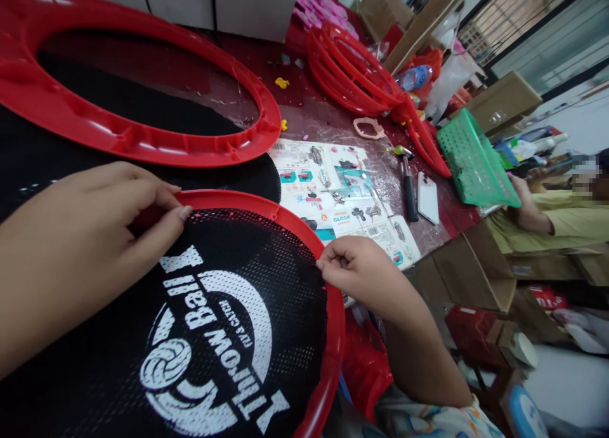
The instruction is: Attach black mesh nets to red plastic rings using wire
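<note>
1. Your left hand (95, 235) sits at the left-centre of the frame, fingertips closed on the edge of the black mesh (228, 311) right where it meets the top of the red ring (228, 200).
2. Your right hand (354, 270), centre-right, is clenched small, with thumb and forefinger pinching the same mesh at the ring's right rim.
3. The mesh is stretched across the ring in the lower centre of the frame, white "Throw Ball" print & a ball logo facing up. The ring lies flat at the near edge of the counter (328, 124).
4. A second red ring (143, 146) lies in the upper left, just beyond the first, with dark mesh under it.
5. A stack of red rings (352, 70) is at top centre, well apart from your hands.
6. Printed cards (333, 184) lie under a clear sheet just right of the ring. Beyond them are a black-handled tool (409, 193) and a white phone (427, 198), side by side.
7. A green basket (476, 165) is tilted at the counter's right edge, and a co-worker's arm (528, 209) in a yellow-green sleeve is beside it.
8. Cardboard boxes (504, 98) are in the upper right, and there are more below the counter edge.
</note>
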Motion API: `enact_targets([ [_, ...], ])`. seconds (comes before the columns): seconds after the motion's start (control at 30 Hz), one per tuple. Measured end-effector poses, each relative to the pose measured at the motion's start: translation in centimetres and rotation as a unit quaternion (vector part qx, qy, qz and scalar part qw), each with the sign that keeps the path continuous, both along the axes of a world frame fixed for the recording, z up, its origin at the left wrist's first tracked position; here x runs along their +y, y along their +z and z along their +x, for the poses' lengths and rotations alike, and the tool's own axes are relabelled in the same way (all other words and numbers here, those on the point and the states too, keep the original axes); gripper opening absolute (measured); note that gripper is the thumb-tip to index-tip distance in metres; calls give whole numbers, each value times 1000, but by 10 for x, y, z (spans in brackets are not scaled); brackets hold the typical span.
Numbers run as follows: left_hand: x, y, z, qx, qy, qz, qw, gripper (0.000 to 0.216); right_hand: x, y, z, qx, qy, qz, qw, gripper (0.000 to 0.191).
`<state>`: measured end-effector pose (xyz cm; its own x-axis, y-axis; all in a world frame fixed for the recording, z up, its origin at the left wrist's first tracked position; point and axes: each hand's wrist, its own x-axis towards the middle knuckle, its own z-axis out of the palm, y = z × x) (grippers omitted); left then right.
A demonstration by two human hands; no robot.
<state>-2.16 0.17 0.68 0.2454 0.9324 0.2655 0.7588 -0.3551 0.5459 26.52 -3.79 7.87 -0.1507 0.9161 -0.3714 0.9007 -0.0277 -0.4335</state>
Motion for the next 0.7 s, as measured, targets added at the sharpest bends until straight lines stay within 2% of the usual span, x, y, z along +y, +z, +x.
enact_targets([
  [0.13, -1, 7, 5, 24, -10, 49, 998, 32, 1, -3, -1, -4, -3, -7, 1000, 15],
  [0.3, -3, 18, 9, 32, -11, 40, 999, 34, 2, -1, 4, 29, -3, -11, 1000, 14],
  [0.4, -3, 24, 12, 29, -22, 15, 999, 32, 11, 11, 3, 51, 17, 30, 998, 18],
  [0.57, -1, 38, 10, 44, -56, -15, 997, 30, 51, 24, -6, -47, 43, 171, 983, 15],
  [0.63, -12, 44, -1, 60, -54, -10, 997, 32, 78, 23, -3, -78, 45, 205, 975, 17],
  [0.7, -35, 44, -16, 68, -9, -35, 997, 32, 112, 20, 6, -116, 22, 248, 961, 24],
])
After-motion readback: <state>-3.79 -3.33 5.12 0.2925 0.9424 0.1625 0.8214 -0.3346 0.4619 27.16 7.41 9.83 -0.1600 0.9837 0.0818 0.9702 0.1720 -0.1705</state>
